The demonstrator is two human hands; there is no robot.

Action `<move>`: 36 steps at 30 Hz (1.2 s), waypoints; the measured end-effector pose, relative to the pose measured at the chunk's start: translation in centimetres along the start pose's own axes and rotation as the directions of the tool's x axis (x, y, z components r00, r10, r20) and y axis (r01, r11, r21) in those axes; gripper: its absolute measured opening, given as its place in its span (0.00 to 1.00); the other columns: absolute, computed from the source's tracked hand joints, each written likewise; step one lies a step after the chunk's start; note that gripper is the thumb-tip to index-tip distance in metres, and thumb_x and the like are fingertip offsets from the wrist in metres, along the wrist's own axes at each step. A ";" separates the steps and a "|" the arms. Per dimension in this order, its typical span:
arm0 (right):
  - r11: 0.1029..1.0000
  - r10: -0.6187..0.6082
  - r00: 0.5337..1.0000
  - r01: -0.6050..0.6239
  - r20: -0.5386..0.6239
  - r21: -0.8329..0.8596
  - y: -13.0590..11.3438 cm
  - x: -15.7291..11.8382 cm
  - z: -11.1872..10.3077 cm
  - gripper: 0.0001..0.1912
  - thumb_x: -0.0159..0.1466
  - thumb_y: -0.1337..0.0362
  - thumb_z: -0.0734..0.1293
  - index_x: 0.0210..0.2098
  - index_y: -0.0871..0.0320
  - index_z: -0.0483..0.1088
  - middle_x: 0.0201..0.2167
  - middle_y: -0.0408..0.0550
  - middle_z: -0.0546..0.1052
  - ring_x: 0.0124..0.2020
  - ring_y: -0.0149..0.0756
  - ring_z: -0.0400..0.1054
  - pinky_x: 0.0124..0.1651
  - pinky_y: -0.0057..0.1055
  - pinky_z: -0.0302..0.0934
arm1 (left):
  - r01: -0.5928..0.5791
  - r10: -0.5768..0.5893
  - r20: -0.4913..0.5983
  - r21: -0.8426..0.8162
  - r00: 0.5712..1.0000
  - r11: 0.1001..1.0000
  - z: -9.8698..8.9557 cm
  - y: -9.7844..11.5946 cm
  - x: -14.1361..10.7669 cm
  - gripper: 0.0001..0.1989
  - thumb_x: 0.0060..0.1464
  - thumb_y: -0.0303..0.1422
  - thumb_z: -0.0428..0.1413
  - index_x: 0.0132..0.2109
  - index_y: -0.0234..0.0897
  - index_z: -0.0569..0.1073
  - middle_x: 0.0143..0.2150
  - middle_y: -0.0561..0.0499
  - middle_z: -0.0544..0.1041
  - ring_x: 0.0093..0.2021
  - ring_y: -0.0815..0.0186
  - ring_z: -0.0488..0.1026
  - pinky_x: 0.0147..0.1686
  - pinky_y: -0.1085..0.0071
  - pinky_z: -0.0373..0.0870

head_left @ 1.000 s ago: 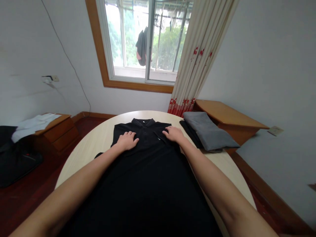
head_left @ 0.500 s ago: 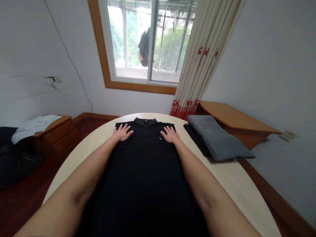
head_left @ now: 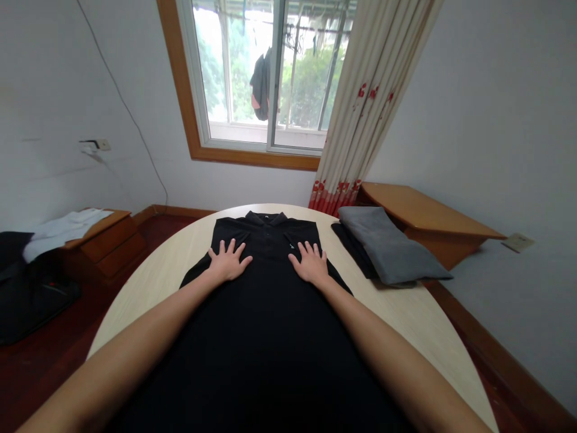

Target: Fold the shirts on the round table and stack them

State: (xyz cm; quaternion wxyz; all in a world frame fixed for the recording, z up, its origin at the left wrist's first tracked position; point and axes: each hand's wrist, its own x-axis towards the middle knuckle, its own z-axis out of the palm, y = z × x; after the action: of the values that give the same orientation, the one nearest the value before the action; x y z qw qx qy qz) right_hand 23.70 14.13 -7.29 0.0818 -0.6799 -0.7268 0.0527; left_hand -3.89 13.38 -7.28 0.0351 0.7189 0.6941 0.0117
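A black collared shirt (head_left: 269, 240) lies spread on the round pale table (head_left: 148, 279), its collar toward the window and its sleeves folded in over the front. My left hand (head_left: 229, 262) rests flat on the left part of the shirt, fingers spread, holding nothing. On the right part, just below a small light logo, my right hand (head_left: 310, 263) also lies flat with its fingers apart. The near end of the shirt merges with black cloth close to my body, so its lower edge cannot be made out.
Folded grey cloth (head_left: 387, 243) lies over black cloth (head_left: 354, 249) at the table's right. Beyond stands a brown wooden desk (head_left: 428, 207). A low wooden cabinet (head_left: 112, 243) with white cloth is at left, near a black bag (head_left: 40, 300). A curtain (head_left: 356, 120) hangs by the window.
Both hands have moved down the shirt toward me, from the shoulder and sleeve area to the chest, staying flat. The camera view has shifted slightly.
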 end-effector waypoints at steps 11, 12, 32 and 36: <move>0.981 -0.188 0.979 0.184 -0.078 -0.059 -1.9 0.9 -0.8 0.34 0.74 0.49 0.51 0.73 0.61 0.53 0.75 0.55 0.49 0.76 0.50 0.38 0.73 0.55 0.28 | -0.167 0.169 -0.112 0.024 0.979 0.986 -0.6 5.0 0.7 0.33 0.69 0.49 0.35 0.74 0.42 0.56 0.77 0.45 0.46 0.76 0.43 0.40 0.68 0.34 0.37; 0.967 -0.254 0.966 0.253 -0.051 -0.035 -2.4 -0.1 -0.6 0.34 0.74 0.49 0.51 0.73 0.60 0.53 0.75 0.53 0.50 0.76 0.47 0.38 0.74 0.54 0.29 | -0.237 0.237 -0.114 0.017 0.965 0.971 -0.4 5.5 -0.4 0.32 0.69 0.48 0.35 0.74 0.43 0.56 0.77 0.47 0.47 0.76 0.47 0.40 0.69 0.36 0.38; 0.998 -0.058 0.998 0.058 0.008 -0.011 7.1 -11.5 -1.5 0.33 0.74 0.49 0.52 0.72 0.61 0.54 0.74 0.54 0.52 0.75 0.44 0.44 0.74 0.46 0.38 | -0.131 0.134 -0.074 0.052 0.988 0.990 -0.3 -3.5 -14.7 0.33 0.69 0.48 0.37 0.73 0.37 0.58 0.76 0.46 0.52 0.75 0.56 0.48 0.71 0.55 0.47; 1.000 -0.027 0.999 0.027 0.020 -0.015 7.1 -13.1 -1.7 0.34 0.74 0.48 0.51 0.72 0.61 0.54 0.74 0.54 0.50 0.75 0.45 0.43 0.73 0.48 0.39 | 0.073 -0.048 -0.218 0.108 0.975 0.992 -0.6 -3.8 -16.9 0.32 0.67 0.47 0.40 0.67 0.31 0.67 0.69 0.36 0.65 0.67 0.49 0.63 0.61 0.55 0.63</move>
State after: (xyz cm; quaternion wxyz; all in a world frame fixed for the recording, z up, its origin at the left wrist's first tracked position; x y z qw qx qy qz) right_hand 31.81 1.54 -7.62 0.0700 -0.6701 -0.7371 0.0527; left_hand -8.32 -3.34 -6.40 -0.0814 0.6928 0.7149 0.0485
